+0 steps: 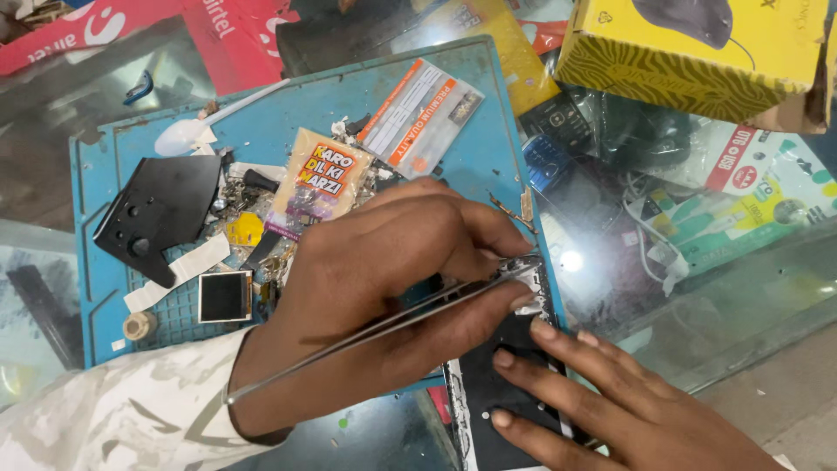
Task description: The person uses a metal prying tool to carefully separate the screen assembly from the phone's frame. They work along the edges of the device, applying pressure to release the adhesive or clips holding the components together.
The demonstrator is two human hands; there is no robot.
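Observation:
My left hand point(384, 288) reaches in from the lower left in a pale patterned sleeve and pinches thin metal tweezers point(349, 336). The tweezer tips touch the top end of a black opened phone point(510, 366) at the right edge of the blue work mat point(471, 148). My right hand point(610, 401) comes in from the lower right with its fingers spread flat on the phone, pressing it down. Much of the phone is hidden under both hands.
On the mat lie a black phone back cover point(157, 214), a small screen module point(225, 296), a snack sachet point(318, 179), a white plastic spoon point(187, 133), an orange-and-grey card point(418, 118) and loose small parts. A yellow box point(689, 52) sits on the glass counter at upper right.

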